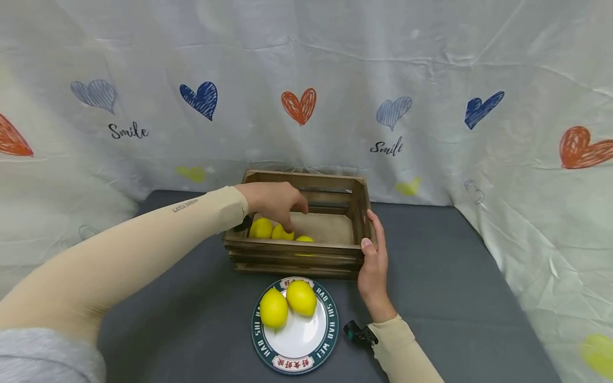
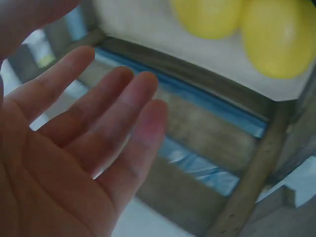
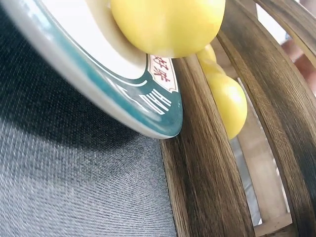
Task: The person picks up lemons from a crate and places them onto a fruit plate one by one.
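My left hand [image 1: 275, 202] reaches into a slatted wooden crate [image 1: 297, 260], its fingertips just over the lemons [image 1: 261, 228] along the inner front wall. In the left wrist view the palm and loosely extended fingers [image 2: 131, 111] hold nothing, with two yellow lemons [image 2: 279, 39] on the crate's floor. At the crate's right front corner, my right hand [image 1: 375, 271] grips the wood, thumb at the front and fingers along the side. Two lemons [image 1: 301, 298] sit on a round plate [image 1: 306, 338] with a green lettered rim, in front of the crate.
A dark grey cloth [image 1: 455, 298] covers the table. Behind the crate hangs a white curtain [image 1: 345, 64] printed with hearts. Seen from the right wrist, the plate's rim [image 3: 148, 111] overlaps the crate's lower slat [image 3: 207, 182].
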A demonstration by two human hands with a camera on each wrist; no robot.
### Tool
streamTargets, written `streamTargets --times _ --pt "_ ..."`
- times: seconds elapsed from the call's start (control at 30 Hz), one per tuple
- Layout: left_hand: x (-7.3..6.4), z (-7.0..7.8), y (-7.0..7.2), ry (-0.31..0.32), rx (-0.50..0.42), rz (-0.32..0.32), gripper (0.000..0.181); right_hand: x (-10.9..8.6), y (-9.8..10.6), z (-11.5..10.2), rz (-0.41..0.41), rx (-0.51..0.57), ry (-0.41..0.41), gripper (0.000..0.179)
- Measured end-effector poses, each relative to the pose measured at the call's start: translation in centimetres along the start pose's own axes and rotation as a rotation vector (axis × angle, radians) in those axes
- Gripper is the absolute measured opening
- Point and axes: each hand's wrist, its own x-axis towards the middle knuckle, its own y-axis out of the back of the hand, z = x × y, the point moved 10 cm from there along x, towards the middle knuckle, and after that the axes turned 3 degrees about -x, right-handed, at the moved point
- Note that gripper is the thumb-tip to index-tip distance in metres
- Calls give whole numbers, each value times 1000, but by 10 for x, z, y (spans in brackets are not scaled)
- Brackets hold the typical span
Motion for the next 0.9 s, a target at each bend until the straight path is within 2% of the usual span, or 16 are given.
streamTargets --times 0.17,0.33,0.6,0.9 --pt "14 -30 -32 110 12 -133 65 -6 -5 3 -11 10 -9 67" --pt "23 -40 -48 140 -16 -197 65 -8 -7 2 -12 13 -13 67" --pt "37 -34 -57 118 9 -280 57 -3 -5 -1 -7 -1 16 66" --pt "47 -23 -54 95 32 -311 54 3 2 0 -1 -13 16 66"
